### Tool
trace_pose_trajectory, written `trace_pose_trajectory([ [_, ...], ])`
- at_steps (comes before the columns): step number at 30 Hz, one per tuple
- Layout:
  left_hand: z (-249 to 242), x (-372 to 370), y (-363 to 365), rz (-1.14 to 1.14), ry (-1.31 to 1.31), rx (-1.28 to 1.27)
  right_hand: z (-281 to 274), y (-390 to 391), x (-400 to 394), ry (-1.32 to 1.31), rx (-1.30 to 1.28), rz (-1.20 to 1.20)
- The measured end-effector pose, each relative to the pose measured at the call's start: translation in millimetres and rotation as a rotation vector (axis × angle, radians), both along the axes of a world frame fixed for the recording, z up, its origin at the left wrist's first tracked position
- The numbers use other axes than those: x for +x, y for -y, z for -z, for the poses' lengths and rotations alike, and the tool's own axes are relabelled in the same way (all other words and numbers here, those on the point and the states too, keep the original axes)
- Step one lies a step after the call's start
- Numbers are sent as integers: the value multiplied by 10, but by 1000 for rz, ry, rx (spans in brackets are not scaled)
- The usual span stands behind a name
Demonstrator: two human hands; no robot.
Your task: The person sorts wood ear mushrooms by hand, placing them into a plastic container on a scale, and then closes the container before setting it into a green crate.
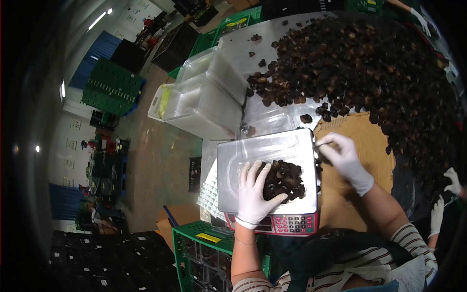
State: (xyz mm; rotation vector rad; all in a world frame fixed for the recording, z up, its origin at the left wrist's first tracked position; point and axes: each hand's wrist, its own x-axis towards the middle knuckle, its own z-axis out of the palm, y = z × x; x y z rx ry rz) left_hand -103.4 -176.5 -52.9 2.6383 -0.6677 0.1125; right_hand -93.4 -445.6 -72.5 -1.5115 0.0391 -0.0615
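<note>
My left hand (255, 193), in a white glove, rests with fingers spread against a heap of dark brown pieces (284, 181) on the metal pan (228, 165) of a scale. The scale's red keypad (295, 224) faces me. Beyond the pan's right edge, over brown cardboard (360, 141), my gloved right hand (340, 155) has its thumb and fingers pinched together; what they hold, if anything, is too small to tell. A large pile of similar dark pieces (350, 63) spreads over the table behind.
Stacked clear plastic trays (206, 104) stand left of the pile. A green crate (182, 258) holding clear boxes is below the scale. Other people's gloved hands (453, 181) show at the right edge, and one (421, 22) at the top right.
</note>
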Motion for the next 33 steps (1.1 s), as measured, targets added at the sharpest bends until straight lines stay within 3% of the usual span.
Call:
trace_pose_trajectory([
  [1, 8, -5, 2, -2, -16, -19, 125, 145, 1, -7, -32, 32],
  [3, 17, -8, 8, 7, 14, 26, 288, 401, -9, 121, -563, 32],
  [7, -13, 1, -27, 40, 1, -76, 269, 361, -151, 215, -640, 66],
  [11, -37, -53, -220, -19, 35, -546, 116, 264, -189, 188, -553, -77],
  [17, -57, -270, -762, -494, 56, -1058, 180, 288, -98, 221, -528, -116],
  [22, -54, -509, -930, -648, 1, -990, 179, 243, -34, 176, -438, -158],
  [29, 168, -617, -715, -512, -350, -995, 104, 114, 160, 221, -436, -101],
  [30, 170, -610, -663, -497, -370, -873, 100, 90, 207, 217, -454, -75],
  [33, 285, -575, -545, -453, -494, -978, 235, 4, 388, 202, -563, -40],
])
